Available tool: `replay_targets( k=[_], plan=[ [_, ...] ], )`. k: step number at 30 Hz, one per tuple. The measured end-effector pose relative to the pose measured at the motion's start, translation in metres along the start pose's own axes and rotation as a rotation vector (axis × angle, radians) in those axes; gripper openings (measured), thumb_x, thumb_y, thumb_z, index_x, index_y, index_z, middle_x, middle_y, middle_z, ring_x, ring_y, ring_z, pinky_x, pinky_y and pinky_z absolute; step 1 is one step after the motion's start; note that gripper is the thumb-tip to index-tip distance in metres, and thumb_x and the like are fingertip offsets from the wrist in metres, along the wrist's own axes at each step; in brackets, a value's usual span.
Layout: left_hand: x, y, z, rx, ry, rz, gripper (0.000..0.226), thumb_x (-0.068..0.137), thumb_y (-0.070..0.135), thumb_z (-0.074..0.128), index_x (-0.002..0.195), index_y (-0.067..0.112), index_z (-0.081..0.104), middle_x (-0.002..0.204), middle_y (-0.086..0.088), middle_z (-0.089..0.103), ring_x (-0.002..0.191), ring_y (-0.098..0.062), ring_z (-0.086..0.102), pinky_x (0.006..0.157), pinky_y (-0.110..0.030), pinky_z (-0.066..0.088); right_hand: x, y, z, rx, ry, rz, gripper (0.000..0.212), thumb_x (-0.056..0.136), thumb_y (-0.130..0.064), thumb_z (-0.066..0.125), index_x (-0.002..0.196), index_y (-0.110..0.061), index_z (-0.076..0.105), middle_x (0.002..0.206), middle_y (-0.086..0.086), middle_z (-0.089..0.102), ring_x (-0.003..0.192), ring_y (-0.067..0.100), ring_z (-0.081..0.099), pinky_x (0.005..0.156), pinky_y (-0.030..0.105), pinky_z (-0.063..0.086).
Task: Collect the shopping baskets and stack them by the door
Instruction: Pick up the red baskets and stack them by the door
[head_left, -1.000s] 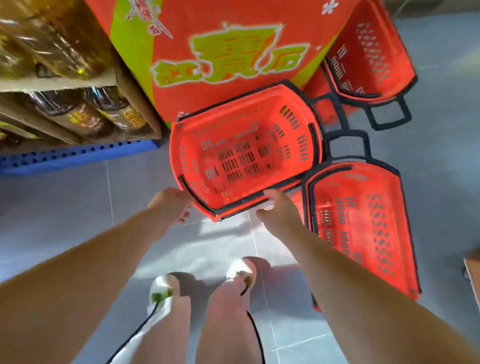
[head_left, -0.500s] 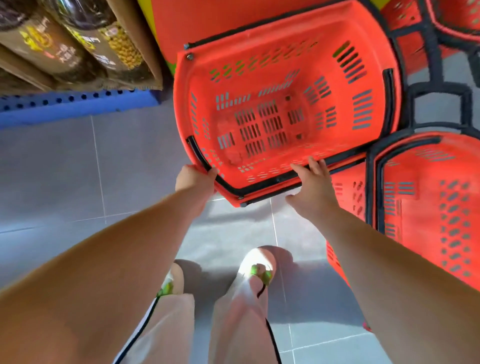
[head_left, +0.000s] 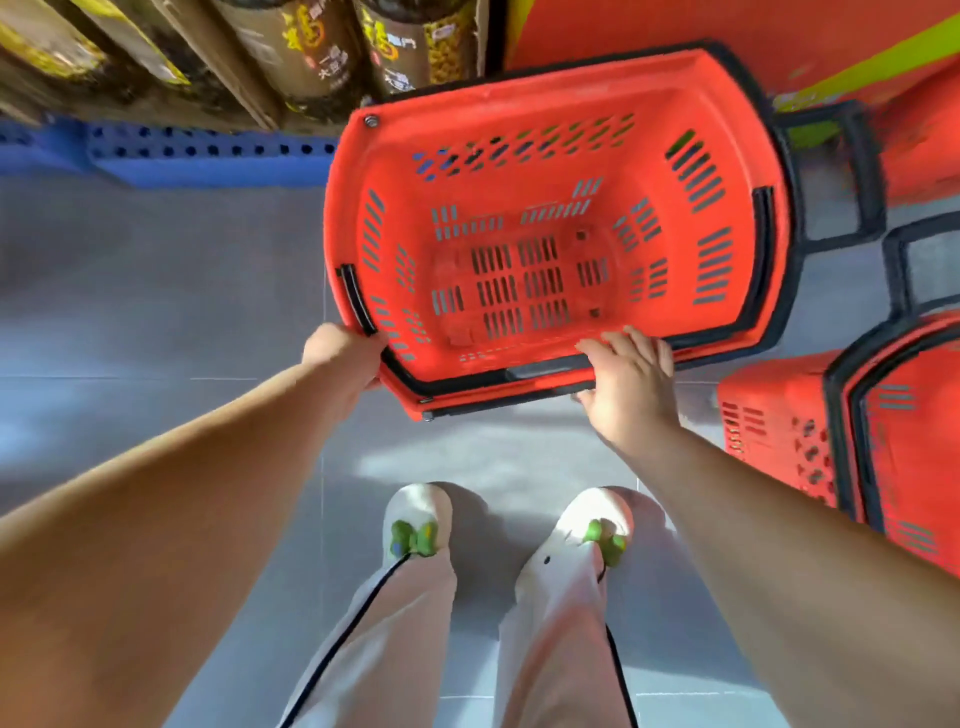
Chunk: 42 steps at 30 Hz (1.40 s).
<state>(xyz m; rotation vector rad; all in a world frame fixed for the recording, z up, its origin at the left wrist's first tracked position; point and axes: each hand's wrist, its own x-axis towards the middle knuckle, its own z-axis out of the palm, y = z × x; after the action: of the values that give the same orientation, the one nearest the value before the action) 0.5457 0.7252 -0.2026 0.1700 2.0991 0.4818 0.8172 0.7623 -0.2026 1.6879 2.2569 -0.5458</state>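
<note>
- Head view looks straight down at a red shopping basket (head_left: 550, 228) with black trim, its open mouth facing up toward the camera and its inside empty.
- Left hand (head_left: 343, 358) is wrapped around the basket's near-left corner, grip clamped on the rim beside the folded black handle (head_left: 354, 299).
- Right hand (head_left: 631, 387) is on the near rim, fingers (head_left: 621, 343) hooked over the edge into the basket and thumb beneath, grip closed on that rim.
- Basket sits between both hands, in front of the person's white shoes (head_left: 418, 519), above the grey tiled floor (head_left: 156, 291); whether it touches the floor cannot be told.
- Second red basket (head_left: 852, 441) lies to the right, near the right forearm, only partly in frame.
- Black handle loops (head_left: 852, 176) of further baskets show at the right, behind the held one.
- Blue pallet (head_left: 171, 156) runs along the floor at upper left, with dark bottles (head_left: 415, 41) stacked on the shelf above it.
- Red and green display panel (head_left: 779, 36) fills the upper right.
</note>
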Motion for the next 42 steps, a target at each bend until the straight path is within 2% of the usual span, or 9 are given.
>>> replay_targets(
  k=[3, 12, 16, 21, 26, 28, 32, 37, 42],
  plan=[
    [0.013, -0.020, -0.046, 0.050, 0.081, 0.005, 0.023, 0.085, 0.030, 0.064, 0.097, 0.010, 0.067, 0.099, -0.016, 0.071, 0.092, -0.033, 0.070, 0.085, -0.045, 0.057, 0.000, -0.056, 0.012, 0.018, -0.019, -0.014, 0.046, 0.072, -0.027, 0.075, 0.115, -0.019, 0.060, 0.115, 0.005, 0.060, 0.120, 0.027, 0.042, 0.102, 0.039, 0.015],
    [0.004, -0.079, -0.083, -0.276, 0.140, -0.250, 0.038, 0.083, 0.047, 0.067, 0.074, 0.012, 0.055, 0.072, -0.005, 0.052, 0.069, -0.022, 0.058, 0.086, -0.042, 0.057, -0.013, -0.201, 0.040, 0.106, -0.140, -0.069, 0.044, 0.087, -0.016, 0.056, 0.128, -0.027, 0.049, 0.126, 0.000, 0.055, 0.124, 0.024, 0.041, 0.107, 0.043, 0.021],
    [-0.004, -0.080, -0.059, -0.485, -0.045, -0.308, 0.037, 0.086, 0.046, 0.064, 0.095, 0.011, 0.059, 0.088, -0.008, 0.061, 0.078, -0.023, 0.064, 0.068, -0.034, 0.057, -0.022, -0.199, 0.031, 0.346, -0.200, -0.276, 0.050, 0.081, -0.015, 0.061, 0.130, -0.019, 0.054, 0.131, 0.004, 0.059, 0.125, 0.025, 0.048, 0.106, 0.033, 0.032],
    [-0.007, -0.075, -0.032, -0.579, -0.062, -0.398, 0.047, 0.080, 0.040, 0.071, 0.116, 0.012, 0.059, 0.110, -0.010, 0.070, 0.090, -0.028, 0.071, 0.084, -0.046, 0.058, -0.026, -0.130, 0.007, 0.313, 0.321, 0.329, 0.050, 0.071, -0.028, 0.073, 0.116, -0.012, 0.056, 0.117, 0.016, 0.057, 0.113, 0.038, 0.047, 0.096, 0.044, 0.035],
    [-0.003, -0.073, -0.026, -0.566, -0.012, -0.412, 0.026, 0.081, 0.028, 0.071, 0.098, 0.011, 0.061, 0.096, -0.008, 0.069, 0.084, -0.025, 0.070, 0.083, -0.045, 0.058, 0.000, -0.056, -0.007, 0.771, -0.017, 0.951, 0.070, 0.070, -0.043, 0.078, 0.119, -0.006, 0.045, 0.114, 0.013, 0.055, 0.097, 0.031, 0.058, 0.080, 0.035, 0.044],
    [-0.007, -0.068, -0.026, -0.577, -0.028, -0.367, 0.015, 0.083, 0.019, 0.069, 0.090, 0.010, 0.060, 0.092, -0.010, 0.066, 0.080, -0.025, 0.068, 0.080, -0.045, 0.057, 0.004, -0.052, -0.009, 1.006, -0.156, 0.944, 0.059, 0.070, -0.038, 0.077, 0.112, -0.008, 0.050, 0.098, 0.007, 0.057, 0.077, 0.022, 0.057, 0.066, 0.031, 0.045],
    [-0.021, -0.047, -0.041, -0.675, 0.042, -0.294, 0.011, 0.084, 0.006, 0.064, 0.079, 0.010, 0.055, 0.079, -0.014, 0.062, 0.060, -0.023, 0.068, 0.051, -0.040, 0.059, 0.009, -0.056, -0.016, 1.057, -0.145, 0.858, 0.065, 0.049, -0.034, 0.074, 0.107, -0.012, 0.055, 0.110, 0.012, 0.065, 0.097, 0.032, 0.063, 0.090, 0.046, 0.052],
    [-0.060, -0.020, -0.078, -0.751, 0.098, -0.265, 0.017, 0.086, 0.000, 0.060, 0.079, 0.011, 0.049, 0.070, -0.008, 0.049, 0.058, -0.018, 0.058, 0.036, -0.029, 0.052, -0.009, -0.068, -0.060, 1.109, -0.147, 0.800, 0.046, 0.037, -0.037, 0.072, 0.076, -0.015, 0.061, 0.083, 0.009, 0.070, 0.078, 0.028, 0.067, 0.081, 0.046, 0.057],
    [-0.146, -0.016, -0.123, -0.757, 0.176, -0.274, 0.016, 0.083, 0.005, 0.064, 0.080, 0.011, 0.050, 0.068, -0.008, 0.050, 0.056, -0.018, 0.055, 0.032, -0.026, 0.048, -0.055, -0.081, -0.135, 1.247, -0.195, 0.697, 0.018, 0.062, -0.012, 0.073, 0.074, -0.009, 0.060, 0.072, 0.014, 0.066, 0.057, 0.021, 0.065, 0.058, 0.032, 0.057]
  ],
)
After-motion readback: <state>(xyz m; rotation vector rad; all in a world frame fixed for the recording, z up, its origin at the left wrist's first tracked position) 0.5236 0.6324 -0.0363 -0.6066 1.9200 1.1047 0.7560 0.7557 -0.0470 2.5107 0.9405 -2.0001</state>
